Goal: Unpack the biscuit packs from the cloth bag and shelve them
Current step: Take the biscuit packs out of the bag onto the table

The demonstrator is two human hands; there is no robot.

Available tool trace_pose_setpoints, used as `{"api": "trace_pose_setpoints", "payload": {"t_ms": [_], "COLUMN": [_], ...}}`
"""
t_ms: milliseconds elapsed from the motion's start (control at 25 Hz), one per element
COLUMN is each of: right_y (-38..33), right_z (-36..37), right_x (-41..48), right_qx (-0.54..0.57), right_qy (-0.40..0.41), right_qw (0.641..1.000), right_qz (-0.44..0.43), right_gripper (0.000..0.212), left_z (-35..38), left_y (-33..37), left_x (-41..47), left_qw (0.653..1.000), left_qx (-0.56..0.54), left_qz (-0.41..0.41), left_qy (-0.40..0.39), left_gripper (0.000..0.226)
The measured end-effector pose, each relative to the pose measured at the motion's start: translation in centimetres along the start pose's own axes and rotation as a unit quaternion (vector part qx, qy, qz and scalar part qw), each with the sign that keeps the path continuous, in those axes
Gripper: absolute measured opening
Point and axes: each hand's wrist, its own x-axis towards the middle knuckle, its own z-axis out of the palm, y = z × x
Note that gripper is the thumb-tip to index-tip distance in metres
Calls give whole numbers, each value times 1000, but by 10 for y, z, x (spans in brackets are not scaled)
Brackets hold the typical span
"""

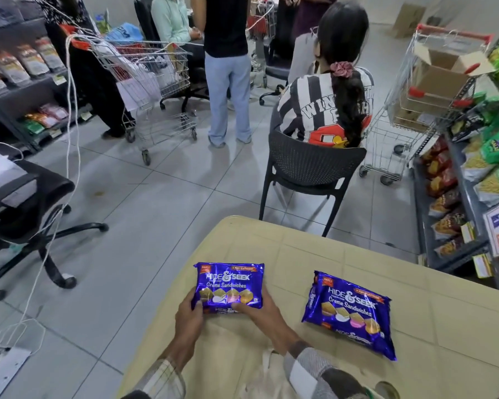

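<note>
I hold a purple biscuit pack with both hands over the near left part of a beige table. My left hand grips its lower left corner, and my right hand grips its lower right edge. A second, identical purple pack lies flat on the table to the right, apart from my hands. The cream cloth bag lies crumpled on the table between my forearms, partly hidden by them.
A shelf rack with snack packets stands at the right, beside the table. A person sits on a black chair just beyond the table. Shopping trolleys, standing people, an office chair and hanging white cables fill the floor ahead and left.
</note>
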Motion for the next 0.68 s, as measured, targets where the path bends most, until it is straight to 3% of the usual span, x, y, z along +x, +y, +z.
{"api": "trace_pose_setpoints", "payload": {"t_ms": [160,360,440,680], "right_y": [-4,6,20,54], "right_z": [-13,-93,-132,-210], "right_x": [-22,-62,-80,-112], "right_qx": [28,45,33,34], "right_qy": [22,145,180,225], "right_qw": [999,988,983,974], "right_qz": [-25,-18,3,6], "right_gripper": [67,99,101,54], "left_z": [12,80,117,195], "left_y": [9,53,67,67], "left_x": [-18,-69,-89,-130], "left_qw": [1000,991,986,979], "left_qx": [-4,-69,-83,-38], "left_qz": [-2,91,105,114], "left_qy": [20,-75,-99,-163], "left_gripper": [42,40,39,40]}}
